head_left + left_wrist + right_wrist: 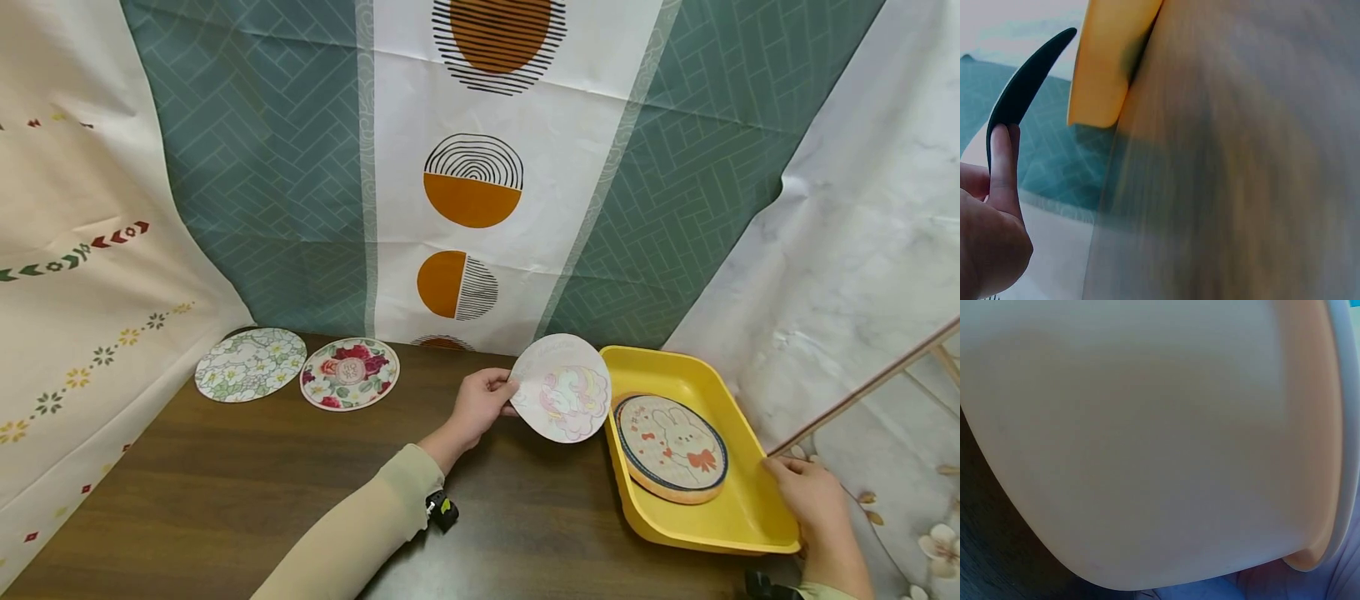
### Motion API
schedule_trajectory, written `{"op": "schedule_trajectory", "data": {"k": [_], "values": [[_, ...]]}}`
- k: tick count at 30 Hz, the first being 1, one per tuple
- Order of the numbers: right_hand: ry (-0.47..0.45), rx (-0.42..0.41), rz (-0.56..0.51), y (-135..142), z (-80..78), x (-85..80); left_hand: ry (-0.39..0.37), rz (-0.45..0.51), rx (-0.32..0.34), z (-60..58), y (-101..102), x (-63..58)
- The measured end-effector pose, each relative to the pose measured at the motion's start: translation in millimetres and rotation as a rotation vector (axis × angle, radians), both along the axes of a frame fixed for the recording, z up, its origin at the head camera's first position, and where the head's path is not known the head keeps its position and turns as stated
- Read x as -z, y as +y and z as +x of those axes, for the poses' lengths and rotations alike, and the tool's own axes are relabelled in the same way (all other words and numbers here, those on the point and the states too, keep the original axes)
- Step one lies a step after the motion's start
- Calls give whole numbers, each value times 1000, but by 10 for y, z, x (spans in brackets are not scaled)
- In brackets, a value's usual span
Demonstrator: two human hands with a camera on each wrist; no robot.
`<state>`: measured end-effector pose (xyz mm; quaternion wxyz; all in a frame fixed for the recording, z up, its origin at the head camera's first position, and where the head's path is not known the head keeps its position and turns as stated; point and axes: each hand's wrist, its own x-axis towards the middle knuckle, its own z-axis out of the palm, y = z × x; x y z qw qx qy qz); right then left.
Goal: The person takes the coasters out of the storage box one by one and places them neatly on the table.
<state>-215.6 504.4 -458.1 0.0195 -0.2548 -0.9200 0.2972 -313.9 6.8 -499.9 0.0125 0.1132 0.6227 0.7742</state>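
Note:
My left hand [480,404] pinches a round coaster [566,390] with a pastel unicorn print at its left edge, thumb on the printed face. The coaster is held up beside the yellow tray [750,500]; its dark underside shows in the left wrist view. Inside the tray lies a short stack of round coasters, a rabbit-printed coaster [671,442] on top. At the tray's right rim, my right hand [813,500] grips the edge, the thumb over it and the other fingers mostly hidden. The tray's outer wall [1147,456] fills most of the right wrist view.
Two more coasters lie flat at the back left of the brown table [247,500]: a green-and-white floral coaster [251,365] and a rose-printed coaster [350,373]. Patterned cloth [300,167] hangs behind the table, with pale cloths at both sides.

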Motion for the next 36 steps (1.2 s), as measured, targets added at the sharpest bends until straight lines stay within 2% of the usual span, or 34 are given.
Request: {"op": "schedule_trajectory", "data": {"k": [12,20,36], "values": [[-9,7,-19,-36,30,-34,14,-18,-41,-52,-385,0],[-5,8,-11,-42,30,-38,8,-20,-96,-85,-644,17],[-4,5,-2,-14,21,-8,-82,-84,-141,-142,-1064,35]]}}
